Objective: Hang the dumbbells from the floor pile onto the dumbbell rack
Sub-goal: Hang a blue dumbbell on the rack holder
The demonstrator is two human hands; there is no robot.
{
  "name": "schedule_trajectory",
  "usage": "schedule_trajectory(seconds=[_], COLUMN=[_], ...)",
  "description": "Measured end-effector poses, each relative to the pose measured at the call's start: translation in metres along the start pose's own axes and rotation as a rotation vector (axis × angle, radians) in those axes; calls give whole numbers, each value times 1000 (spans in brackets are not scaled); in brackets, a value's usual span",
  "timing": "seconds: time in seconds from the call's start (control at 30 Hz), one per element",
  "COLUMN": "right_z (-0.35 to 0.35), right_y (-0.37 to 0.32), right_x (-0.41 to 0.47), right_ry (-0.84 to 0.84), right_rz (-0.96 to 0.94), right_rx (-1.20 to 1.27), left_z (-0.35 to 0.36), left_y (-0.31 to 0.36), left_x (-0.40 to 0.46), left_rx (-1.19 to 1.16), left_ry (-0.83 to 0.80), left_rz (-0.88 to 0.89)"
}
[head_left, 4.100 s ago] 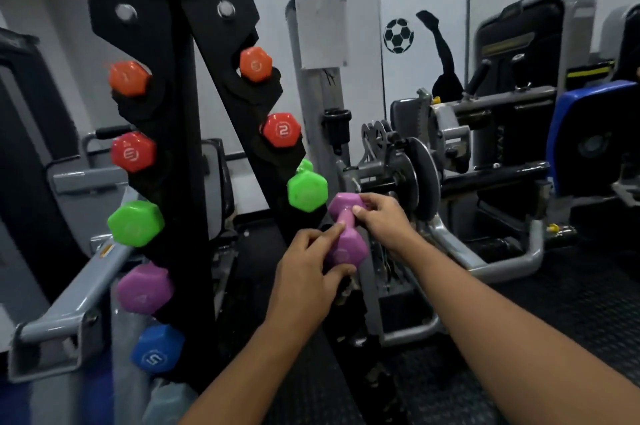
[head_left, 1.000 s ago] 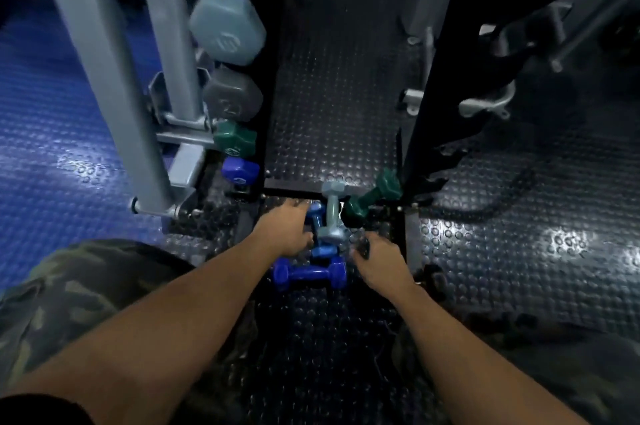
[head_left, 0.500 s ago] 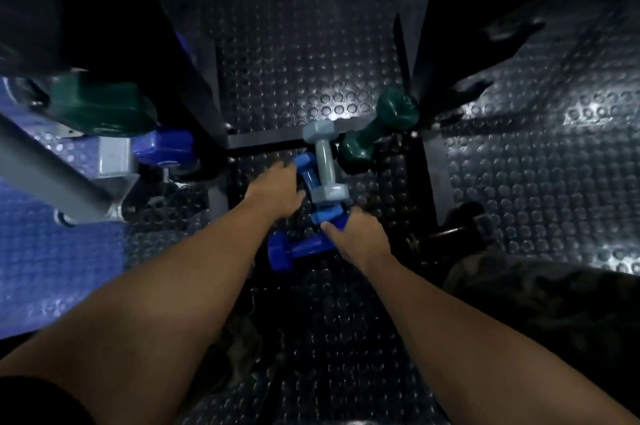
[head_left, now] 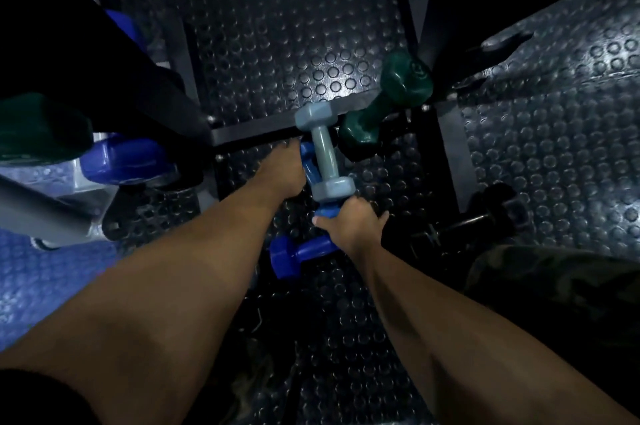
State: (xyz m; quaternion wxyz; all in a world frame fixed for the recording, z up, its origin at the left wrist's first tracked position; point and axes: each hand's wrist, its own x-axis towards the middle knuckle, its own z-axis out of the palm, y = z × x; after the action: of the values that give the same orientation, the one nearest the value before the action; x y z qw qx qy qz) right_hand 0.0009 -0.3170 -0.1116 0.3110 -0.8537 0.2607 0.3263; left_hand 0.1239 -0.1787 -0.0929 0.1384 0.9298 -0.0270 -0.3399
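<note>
Both hands reach into floor pile by rack base: right hand (head_left: 349, 222) grips bright blue vinyl dumbbell (head_left: 327, 211) under grey-blue vinyl dumbbell (head_left: 325, 153), left hand (head_left: 280, 172) grip unclear; best slide it out w/o toppling grey one.

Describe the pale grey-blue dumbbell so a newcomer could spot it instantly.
Find the dark studded rubber floor and the rack's flat black base bar crossing it. The pale grey-blue hex-headed dumbbell lies over that bar's end, atop the pile. Its neighbours are dark green or saturated blue; it alone is pale.
</note>
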Motion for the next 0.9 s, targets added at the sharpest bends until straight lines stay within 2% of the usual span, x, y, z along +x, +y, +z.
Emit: schedule_trajectory(seconds=[0.13,0.37,0.5,0.63,0.9], right_z=[-2,-4,-18,-56,-143], right_y=[0,-14,-26,-34,-30], right_x=[2,-37,-76,-110,-174], right_ry=[4,59,44,93,176], right_rz=[-1,-82,-116,-196,-331], right_rx=[10,89,293,313,285], left_z=[0,-18,-31,-48,-97], left_y=[3,-23,-35,-24,35], left_x=[1,-21,-59,-102,-173], left_rx=[-18,-76,-150,-285,-411], left_ry=[111,101,164,244,364], left_rz=[-35,-168,-185,-212,-104])
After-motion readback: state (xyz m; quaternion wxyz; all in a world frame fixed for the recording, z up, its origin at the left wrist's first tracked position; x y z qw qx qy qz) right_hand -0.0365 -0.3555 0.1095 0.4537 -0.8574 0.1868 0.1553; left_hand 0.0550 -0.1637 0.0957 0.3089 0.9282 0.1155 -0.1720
